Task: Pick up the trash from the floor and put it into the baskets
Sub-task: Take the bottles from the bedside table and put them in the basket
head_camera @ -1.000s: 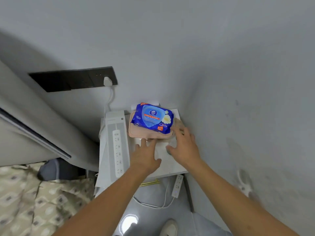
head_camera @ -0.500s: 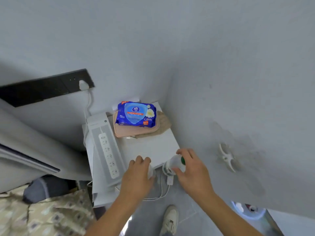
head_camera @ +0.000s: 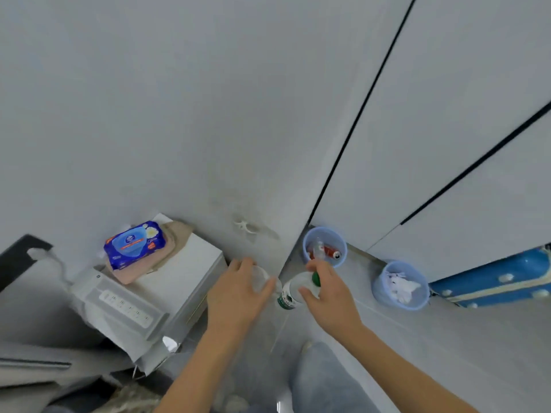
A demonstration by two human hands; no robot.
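- My right hand (head_camera: 329, 296) fingers grip a plastic bottle (head_camera: 293, 290).
- My left hand (head_camera: 238, 296) fingers grip a clear cup (head_camera: 260, 278).
- Two blue baskets (head_camera: 325, 247) sit near.

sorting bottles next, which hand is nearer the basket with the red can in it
Right. The right hand, holding a green-capped bottle, sits just below the basket; the left hand is farther off to its left.

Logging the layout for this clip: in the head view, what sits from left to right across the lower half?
power strip → blue wipes pack → left hand → plastic bottle → right hand → basket with paper → blue case
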